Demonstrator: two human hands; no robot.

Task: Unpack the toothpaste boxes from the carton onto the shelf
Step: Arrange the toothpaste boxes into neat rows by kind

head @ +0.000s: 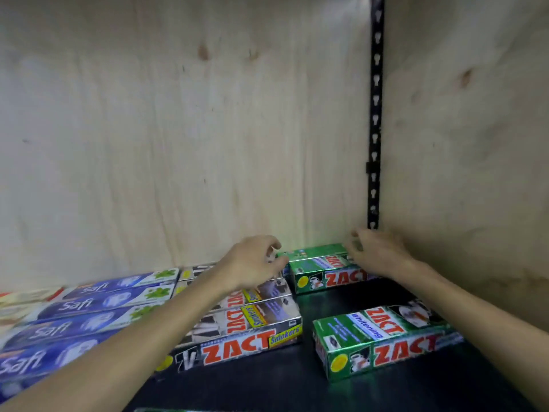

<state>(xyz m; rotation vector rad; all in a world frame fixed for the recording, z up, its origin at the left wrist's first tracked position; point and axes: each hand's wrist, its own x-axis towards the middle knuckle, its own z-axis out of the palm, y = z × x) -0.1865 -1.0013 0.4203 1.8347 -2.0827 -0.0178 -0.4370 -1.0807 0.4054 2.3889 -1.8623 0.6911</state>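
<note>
Green toothpaste boxes (322,270) sit at the back of the dark shelf (300,379), pushed close to the wooden back wall (184,138). They say ZACT in red letters. The left hand (252,264) is at their left end with its fingers curled, but they hold nothing that can be seen. The right hand (375,252) is at their right end, fingers bent down over the far top corner (how tight they press is hard to tell).

Another green ZACT box (383,337) lies nearer, on the right, tilted a bit and apart from the back ones. It says Whitening on top.

Left of the green ones, a row of black and white ZACT Smokers boxes (252,325) lies side by side, partly under the left arm. Further left are blue Safi boxes (89,313), packed close together.

A black metal strip with holes (375,114) runs up the wall above the right hand.
</note>
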